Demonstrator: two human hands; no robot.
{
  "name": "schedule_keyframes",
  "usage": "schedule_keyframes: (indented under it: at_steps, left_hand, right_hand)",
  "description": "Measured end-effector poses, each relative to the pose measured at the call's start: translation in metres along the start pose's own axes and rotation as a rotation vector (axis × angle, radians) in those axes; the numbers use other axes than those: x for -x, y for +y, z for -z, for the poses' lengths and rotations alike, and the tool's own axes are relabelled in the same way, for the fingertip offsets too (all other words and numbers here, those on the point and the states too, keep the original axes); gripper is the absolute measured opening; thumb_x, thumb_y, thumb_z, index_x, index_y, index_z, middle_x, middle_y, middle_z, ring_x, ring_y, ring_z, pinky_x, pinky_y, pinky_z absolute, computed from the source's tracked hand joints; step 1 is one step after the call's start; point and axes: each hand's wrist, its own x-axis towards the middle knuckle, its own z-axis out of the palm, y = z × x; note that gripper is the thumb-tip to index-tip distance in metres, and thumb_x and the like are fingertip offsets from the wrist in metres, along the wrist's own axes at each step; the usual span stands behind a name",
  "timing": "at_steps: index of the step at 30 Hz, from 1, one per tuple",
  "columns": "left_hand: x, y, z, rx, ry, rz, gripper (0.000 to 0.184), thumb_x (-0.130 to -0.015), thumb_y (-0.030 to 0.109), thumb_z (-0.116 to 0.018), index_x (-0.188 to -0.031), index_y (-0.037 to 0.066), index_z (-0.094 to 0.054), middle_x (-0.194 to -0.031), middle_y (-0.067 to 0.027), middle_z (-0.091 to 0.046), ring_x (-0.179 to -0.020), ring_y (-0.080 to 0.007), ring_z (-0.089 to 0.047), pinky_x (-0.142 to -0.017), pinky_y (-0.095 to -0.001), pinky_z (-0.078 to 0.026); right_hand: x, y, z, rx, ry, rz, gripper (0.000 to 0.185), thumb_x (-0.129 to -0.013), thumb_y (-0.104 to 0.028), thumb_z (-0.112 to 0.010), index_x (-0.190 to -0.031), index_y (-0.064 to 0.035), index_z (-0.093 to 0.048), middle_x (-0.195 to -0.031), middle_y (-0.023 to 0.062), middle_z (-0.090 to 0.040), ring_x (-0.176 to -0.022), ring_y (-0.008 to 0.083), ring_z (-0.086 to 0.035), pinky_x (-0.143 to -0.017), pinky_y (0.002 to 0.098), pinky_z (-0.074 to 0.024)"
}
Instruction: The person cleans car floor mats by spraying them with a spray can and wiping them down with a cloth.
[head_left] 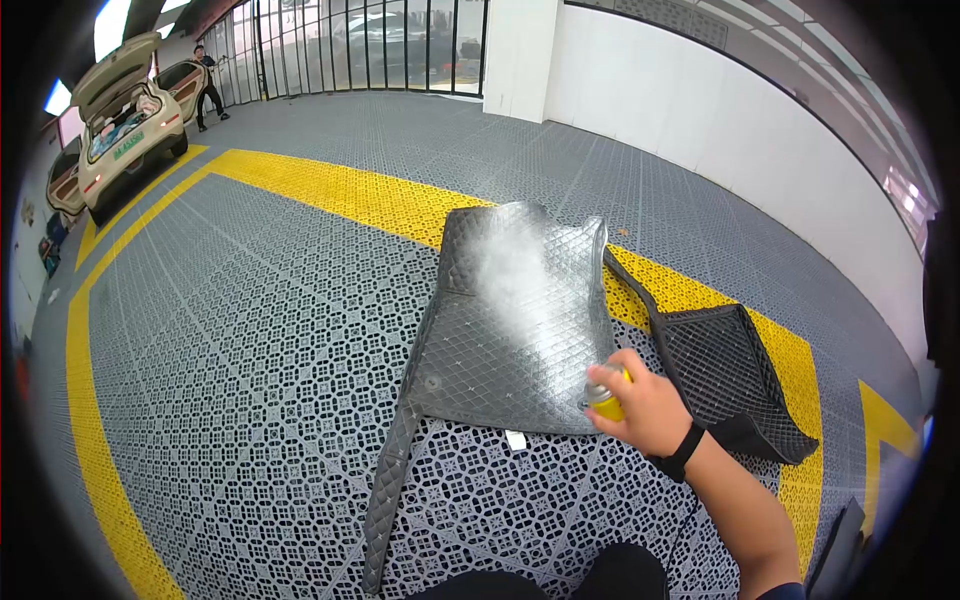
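Note:
My right hand (645, 408) is wrapped round a yellow spray can (608, 406), the index finger on its top. White mist leaves the can and spreads over the upper part of a black quilted car floor mat (490, 350) lying on the floor. The mat's surface looks shiny where the mist falls. A long quilted strip runs from its lower left corner towards me. A second, smaller black mat (715, 365) lies to the right, beyond my hand. My left hand is not in view.
The floor is grey perforated tile with yellow bands (350, 195). A car (130, 130) with its tailgate and doors open stands at the far left, a person (208, 85) beside it. A white wall (720, 120) runs along the right. My knees show at the bottom edge.

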Motion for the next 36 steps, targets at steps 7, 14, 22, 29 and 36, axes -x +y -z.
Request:
schedule_keyframes:
  at_steps: [7, 14, 22, 29, 36]
  left_hand:
    - [-0.022, 0.022, 0.005, -0.108, 0.100, -0.130, 0.088, -0.088, 0.045, -0.087, -0.150, -0.006, -0.051, -0.144, -0.0316, -0.063, -0.129, -0.0503, -0.062, -0.109, -0.0570, -0.051]
    - [-0.042, 0.079, -0.001, -0.252, 0.031, -0.057, 0.109, -0.088, 0.048, -0.088, -0.164, -0.008, -0.033, -0.158, -0.0374, -0.046, -0.144, -0.0547, -0.048, -0.119, -0.0580, -0.044]
    - [-0.087, 0.031, -0.009, -0.231, 0.258, -0.242, 0.078, -0.089, 0.029, -0.089, -0.149, -0.005, -0.051, -0.127, -0.0319, -0.066, -0.114, -0.0519, -0.064, -0.097, -0.0595, -0.054]
    - [-0.130, 0.057, 0.087, -0.058, 0.555, -0.134, 0.063, -0.065, 0.005, -0.092, -0.121, 0.004, -0.062, -0.122, -0.0165, -0.059, -0.123, -0.0396, -0.055, -0.109, -0.0500, -0.043]
    - [-0.229, 0.004, 0.123, 0.146, 0.809, -0.227, 0.057, -0.073, -0.013, -0.085, -0.123, 0.003, -0.062, -0.128, -0.0147, -0.055, -0.120, -0.0390, -0.060, -0.104, -0.0473, -0.050]
  right_hand:
    - [0.018, -0.009, -0.026, -0.162, -0.307, 0.130, 0.054, -0.090, -0.038, -0.082, -0.138, -0.0213, -0.065, -0.127, 0.0157, -0.061, -0.090, 0.0360, -0.075, -0.076, 0.0459, -0.0642]
    - [0.042, 0.039, 0.011, 0.035, 0.091, -0.222, 0.056, -0.083, -0.023, -0.089, -0.133, -0.0118, -0.064, -0.118, 0.0156, -0.062, -0.098, 0.0419, -0.071, -0.082, 0.0479, -0.0616]
    - [0.070, 0.032, 0.000, -0.258, -0.086, -0.111, 0.066, -0.083, -0.021, -0.092, -0.135, -0.0036, -0.055, -0.123, 0.0196, -0.064, -0.111, 0.0367, -0.069, -0.097, 0.0444, -0.0550]
    - [0.065, 0.047, -0.029, -0.262, -0.141, -0.192, 0.066, -0.082, -0.021, -0.092, -0.135, -0.0042, -0.057, -0.119, 0.0190, -0.063, -0.107, 0.0395, -0.069, -0.094, 0.0443, -0.0560]
    - [0.053, 0.052, -0.016, -0.178, 0.269, -0.319, 0.063, -0.081, -0.010, -0.090, -0.133, -0.0017, -0.055, -0.121, 0.0190, -0.064, -0.112, 0.0366, -0.069, -0.098, 0.0442, -0.0551]
